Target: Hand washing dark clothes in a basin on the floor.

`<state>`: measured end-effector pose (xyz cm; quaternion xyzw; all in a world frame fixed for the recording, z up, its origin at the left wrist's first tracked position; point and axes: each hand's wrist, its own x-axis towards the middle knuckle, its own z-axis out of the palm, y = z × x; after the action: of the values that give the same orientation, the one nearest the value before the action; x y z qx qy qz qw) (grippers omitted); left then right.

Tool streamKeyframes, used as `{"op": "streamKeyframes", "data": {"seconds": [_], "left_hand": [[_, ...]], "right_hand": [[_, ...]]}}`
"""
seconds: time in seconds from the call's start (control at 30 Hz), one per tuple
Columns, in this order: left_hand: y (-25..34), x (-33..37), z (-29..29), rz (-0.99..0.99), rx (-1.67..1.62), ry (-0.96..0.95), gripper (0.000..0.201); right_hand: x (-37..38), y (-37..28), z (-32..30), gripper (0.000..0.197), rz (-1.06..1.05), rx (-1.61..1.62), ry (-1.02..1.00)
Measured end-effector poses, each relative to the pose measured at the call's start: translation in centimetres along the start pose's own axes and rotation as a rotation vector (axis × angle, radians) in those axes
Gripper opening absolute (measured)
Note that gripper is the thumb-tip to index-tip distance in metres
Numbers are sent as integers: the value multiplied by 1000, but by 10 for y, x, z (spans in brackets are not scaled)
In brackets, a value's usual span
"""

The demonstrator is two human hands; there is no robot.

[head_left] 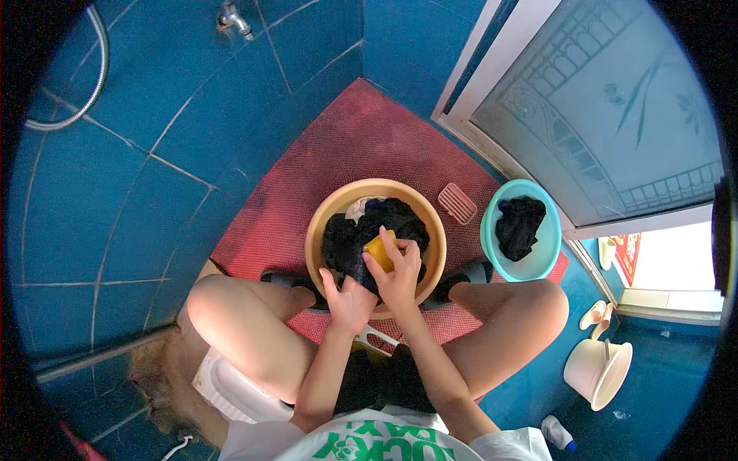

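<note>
A yellow bar of soap (379, 250) is gripped in my right hand (398, 278), between thumb and fingers. It presses on or lies just over a wet black garment (355, 265). My left hand (352, 307) holds that garment, its thumb sticking out to the side and its fingers hidden in the cloth. Both hands are over the near part of a tan basin (314, 238), which stands between my feet. More dark clothes (400, 215) fill the basin, and a white piece of cloth (358, 207) shows at its far side.
Right of the basin lies a pink soap dish (457, 203). Beyond it, a turquoise basin (487, 242) holds a black garment (520, 227). A white bucket (584, 374) lies tipped at the lower right, near slippers (593, 316). A tap (234, 21) and a glass door (592, 115) are farther off.
</note>
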<state>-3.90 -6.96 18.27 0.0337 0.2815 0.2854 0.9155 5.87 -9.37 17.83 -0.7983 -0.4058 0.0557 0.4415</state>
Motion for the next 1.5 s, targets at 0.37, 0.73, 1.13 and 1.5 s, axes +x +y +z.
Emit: {"op": "streamKeyframes", "data": {"seconds": [0.37, 0.73, 1.13, 1.5], "left_hand": [[2, 2, 7, -1, -156, -39, 88], [6, -1, 15, 79, -223, -213, 77], [17, 7, 1, 296, -14, -127, 40], [16, 9, -10, 65, -141, -467, 45]], "right_hand": [[-12, 11, 5, 55, 25, -18, 36], [-6, 36, -3, 43, 535, 851, -64], [-11, 17, -48, 51, 747, 2007, -216], [-31, 3, -22, 62, 751, 1846, -232]]}}
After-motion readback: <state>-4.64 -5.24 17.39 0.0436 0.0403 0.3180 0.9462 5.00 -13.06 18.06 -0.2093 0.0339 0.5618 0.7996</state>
